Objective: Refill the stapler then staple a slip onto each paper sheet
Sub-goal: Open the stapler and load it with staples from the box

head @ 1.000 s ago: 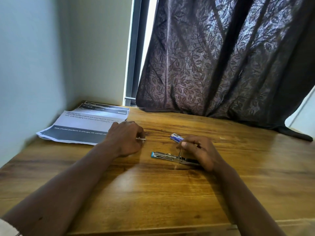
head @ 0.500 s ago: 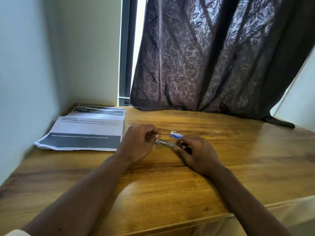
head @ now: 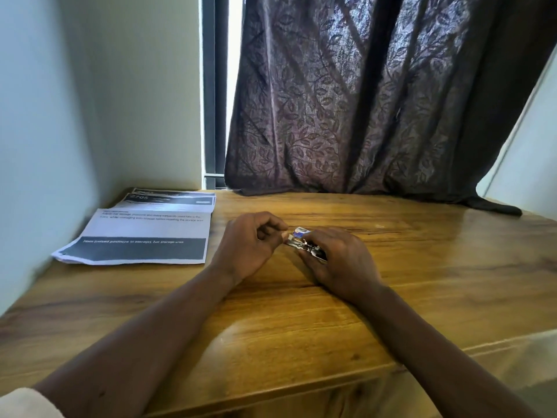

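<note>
Left hand [head: 250, 245] and right hand [head: 340, 260], both bare.
Forearms uncovered; pale cream fabric sleeve edge [head: 18, 401] on left arm.

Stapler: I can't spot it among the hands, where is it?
Head view, centre: the stapler is in the right hand, its tip at the left hand, just in front of a small blue box.

Your wooden table [head: 437, 297] fills a pale-walled corner [head: 120, 101]; behind the table hang a dark leaf-patterned curtain [head: 361, 101] and a daylit window gap [head: 235, 86].
</note>
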